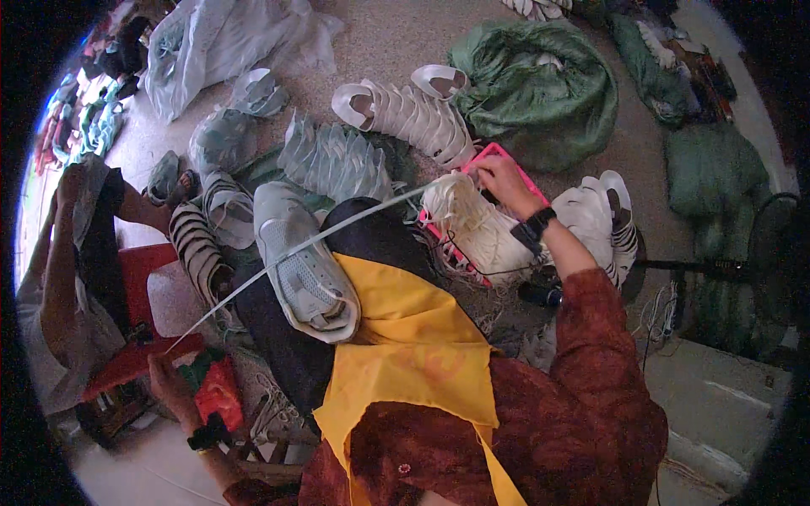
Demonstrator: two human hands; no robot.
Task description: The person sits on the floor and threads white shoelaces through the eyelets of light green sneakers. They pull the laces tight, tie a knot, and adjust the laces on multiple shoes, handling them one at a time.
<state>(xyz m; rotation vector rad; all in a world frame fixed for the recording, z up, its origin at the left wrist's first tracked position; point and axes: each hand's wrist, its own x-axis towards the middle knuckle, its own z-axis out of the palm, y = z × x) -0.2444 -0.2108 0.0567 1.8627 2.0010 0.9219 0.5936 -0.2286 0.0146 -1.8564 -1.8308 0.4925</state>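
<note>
A long white shoelace (337,228) runs taut and slanting across my lap. Its lower end is pinched in my left hand (175,392), out to the left beside a red stool. The upper end meets a bundle of white shoelaces (472,223) lying in a pink basket (527,180). My right hand (504,181) is closed at the top of that bundle, its fingertips partly hidden among the laces. Under the stretched lace, a light grey shoe (304,266) rests on my thigh next to the yellow apron (396,308).
Stacked white shoe uppers (413,118) and grey-blue ones (333,156) lie ahead on the floor. More white shoes (595,219) stand at the right. A green sack (540,93) sits beyond the basket. Another person sits at the left, near the red stool (143,367).
</note>
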